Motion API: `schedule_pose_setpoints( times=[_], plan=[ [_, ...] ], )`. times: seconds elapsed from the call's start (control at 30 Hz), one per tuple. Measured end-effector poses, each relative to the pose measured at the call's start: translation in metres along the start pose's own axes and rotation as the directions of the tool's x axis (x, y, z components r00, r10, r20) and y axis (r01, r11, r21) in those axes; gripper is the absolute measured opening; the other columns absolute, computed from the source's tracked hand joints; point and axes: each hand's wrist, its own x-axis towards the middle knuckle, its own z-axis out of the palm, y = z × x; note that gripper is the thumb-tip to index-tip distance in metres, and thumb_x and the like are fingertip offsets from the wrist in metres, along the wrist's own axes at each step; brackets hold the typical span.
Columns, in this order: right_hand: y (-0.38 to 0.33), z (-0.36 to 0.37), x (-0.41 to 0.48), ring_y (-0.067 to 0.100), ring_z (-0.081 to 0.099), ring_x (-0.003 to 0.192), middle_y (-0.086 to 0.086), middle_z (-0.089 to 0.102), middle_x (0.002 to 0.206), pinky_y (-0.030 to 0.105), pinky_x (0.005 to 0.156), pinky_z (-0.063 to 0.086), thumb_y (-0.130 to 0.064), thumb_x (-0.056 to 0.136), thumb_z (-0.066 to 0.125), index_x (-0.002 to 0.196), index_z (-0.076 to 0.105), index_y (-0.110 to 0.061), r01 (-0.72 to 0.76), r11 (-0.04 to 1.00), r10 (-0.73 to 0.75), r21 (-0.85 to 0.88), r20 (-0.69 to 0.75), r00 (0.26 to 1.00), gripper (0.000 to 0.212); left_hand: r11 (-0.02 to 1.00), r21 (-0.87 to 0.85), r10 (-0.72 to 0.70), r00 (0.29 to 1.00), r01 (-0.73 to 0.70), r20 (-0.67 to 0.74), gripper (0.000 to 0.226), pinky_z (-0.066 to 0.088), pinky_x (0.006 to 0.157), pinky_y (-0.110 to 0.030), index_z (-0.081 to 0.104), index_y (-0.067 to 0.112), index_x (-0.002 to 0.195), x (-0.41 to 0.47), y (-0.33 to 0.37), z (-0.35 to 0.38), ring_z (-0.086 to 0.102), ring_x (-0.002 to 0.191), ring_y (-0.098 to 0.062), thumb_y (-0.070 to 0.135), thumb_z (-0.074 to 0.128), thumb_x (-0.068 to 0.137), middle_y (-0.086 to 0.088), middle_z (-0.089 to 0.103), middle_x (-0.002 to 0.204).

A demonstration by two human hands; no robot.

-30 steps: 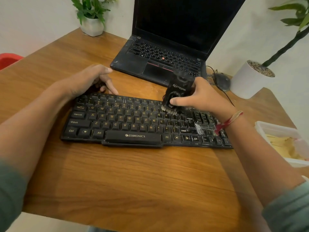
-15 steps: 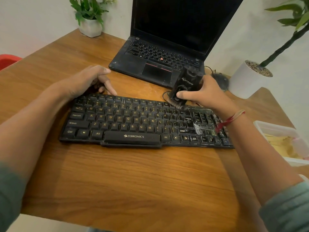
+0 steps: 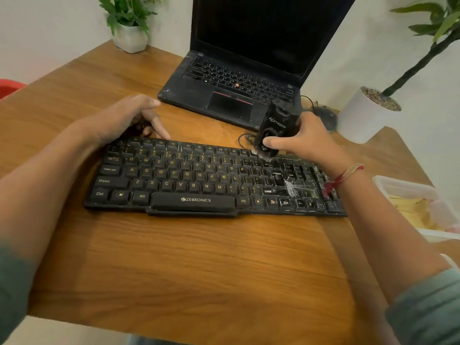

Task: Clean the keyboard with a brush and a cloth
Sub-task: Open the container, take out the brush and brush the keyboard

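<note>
Black keyboard (image 3: 194, 180) lies flat on the wooden bench (image 3: 174, 265), long side toward the person, ZEBRONICS on the space bar. White scratchy smear (image 3: 291, 188) on keys near its right end. Black block-shaped brush (image 3: 276, 128) stands tilted at the keyboard's far edge, right of centre, bristles (image 3: 266, 156) down on the top key row. Right hand (image 3: 308, 143) grips the brush body, thumb across its front, fingers wrapped behind; red thread band (image 3: 343, 178) on that wrist. Left hand (image 3: 124, 118) holds the keyboard's far left corner, fingers curled over the back edge, thumb tip on the function-key row.

Thin black cable (image 3: 245, 139) loops on the bench just behind the keyboard. Open laptop (image 3: 236, 90) behind it, screen dark. Dark mouse (image 3: 326, 115), blurred, beside the laptop's right corner. White plant pot (image 3: 366, 115) far right, small potted plant (image 3: 129, 28) far left corner. Clear plastic tub (image 3: 418, 207) at the right edge, contents yellowish, cannot tell what.
</note>
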Motion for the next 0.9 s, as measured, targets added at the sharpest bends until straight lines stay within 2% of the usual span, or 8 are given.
schedule_pose_setpoints(
  times=[0.07, 0.23, 0.37, 0.43, 0.5, 0.6, 0.7, 0.9],
  plan=[
    [-0.002, -0.002, 0.001, 0.013, 0.062, 0.081, -0.002, 0.066, 0.084, 0.02, 0.065, 0.049, -0.026, 0.074, 0.077, 0.094, 0.063, -0.011, 0.031, 0.998, -0.034, -0.047, -0.058, 0.998, 0.028, 1.0, 0.002, 0.005, 1.0, -0.005, -0.01, 0.074, 0.046, 0.056, -0.017, 0.057, -0.016, 0.104, 0.0, -0.001, -0.001, 0.058, 0.056, -0.004, 0.053, 0.039, 0.083, -0.004, 0.058, 0.073],
    [0.0, 0.005, -0.007, 0.016, 0.068, 0.085, 0.0, 0.068, 0.093, 0.031, 0.068, 0.058, -0.019, 0.075, 0.078, 0.091, 0.058, -0.02, -0.062, 0.971, 0.027, 0.231, 0.153, 0.988, 0.026, 1.0, -0.014, -0.001, 1.0, 0.001, -0.027, 0.063, 0.045, 0.061, -0.022, 0.064, -0.004, 0.091, 0.001, -0.001, -0.001, 0.059, 0.057, -0.004, 0.054, 0.041, 0.08, 0.0, 0.062, 0.07],
    [0.007, -0.001, -0.004, 0.019, 0.064, 0.084, 0.005, 0.068, 0.088, 0.037, 0.074, 0.056, -0.03, 0.075, 0.076, 0.092, 0.064, -0.009, -0.027, 0.994, 0.013, -0.104, -0.14, 0.99, 0.029, 0.999, -0.041, -0.023, 0.999, 0.022, -0.03, 0.056, 0.047, 0.057, -0.019, 0.07, 0.003, 0.07, 0.0, 0.001, -0.002, 0.06, 0.056, -0.005, 0.053, 0.045, 0.077, 0.0, 0.064, 0.067],
    [0.006, -0.002, -0.012, 0.019, 0.065, 0.084, 0.004, 0.069, 0.087, 0.039, 0.076, 0.057, -0.031, 0.075, 0.076, 0.093, 0.065, -0.01, -0.002, 0.999, -0.007, -0.045, -0.193, 0.981, 0.029, 1.0, -0.02, -0.016, 0.999, 0.015, -0.034, 0.057, 0.044, 0.064, -0.026, 0.072, 0.007, 0.073, -0.001, 0.001, -0.002, 0.058, 0.057, -0.005, 0.059, 0.046, 0.074, -0.001, 0.063, 0.071],
    [0.0, -0.002, -0.03, 0.014, 0.067, 0.084, -0.001, 0.07, 0.089, 0.031, 0.075, 0.058, -0.027, 0.075, 0.077, 0.095, 0.064, -0.017, 0.011, 0.986, 0.009, 0.167, -0.12, 0.993, 0.026, 0.999, 0.031, 0.019, 1.0, -0.019, 0.005, 0.059, 0.04, 0.068, -0.031, 0.075, 0.011, 0.073, -0.003, 0.003, -0.003, 0.054, 0.059, -0.008, 0.058, 0.041, 0.078, -0.004, 0.06, 0.07],
    [-0.008, -0.002, -0.064, 0.003, 0.067, 0.081, -0.007, 0.071, 0.085, 0.018, 0.07, 0.055, -0.02, 0.071, 0.082, 0.089, 0.063, -0.024, 0.117, 0.969, -0.13, 0.216, 0.049, 0.99, 0.027, 0.991, 0.109, 0.065, 0.996, -0.072, 0.069, 0.063, 0.035, 0.07, -0.034, 0.079, 0.017, 0.067, -0.008, 0.009, 0.0, 0.047, 0.06, -0.013, 0.05, 0.029, 0.088, -0.002, 0.055, 0.063],
    [-0.01, 0.006, -0.092, 0.012, 0.069, 0.079, 0.0, 0.072, 0.082, 0.028, 0.069, 0.056, -0.031, 0.066, 0.081, 0.089, 0.069, -0.012, 0.21, 0.941, -0.238, 0.267, 0.077, 0.968, 0.032, 0.995, 0.082, 0.052, 0.997, -0.056, 0.059, 0.061, 0.034, 0.071, -0.034, 0.079, 0.018, 0.064, -0.009, 0.011, 0.002, 0.045, 0.063, -0.016, 0.049, 0.03, 0.086, -0.005, 0.055, 0.065],
    [0.001, 0.007, -0.099, 0.016, 0.061, 0.074, 0.001, 0.066, 0.079, 0.037, 0.062, 0.051, -0.037, 0.072, 0.07, 0.093, 0.07, -0.011, 0.41, 0.912, -0.411, -0.03, -0.06, 0.91, 0.033, 0.981, 0.167, 0.087, 0.992, -0.102, 0.095, 0.058, 0.034, 0.076, -0.038, 0.079, 0.019, 0.071, -0.011, 0.01, -0.004, 0.046, 0.071, -0.025, 0.061, 0.04, 0.077, -0.018, 0.058, 0.075]
  ],
)
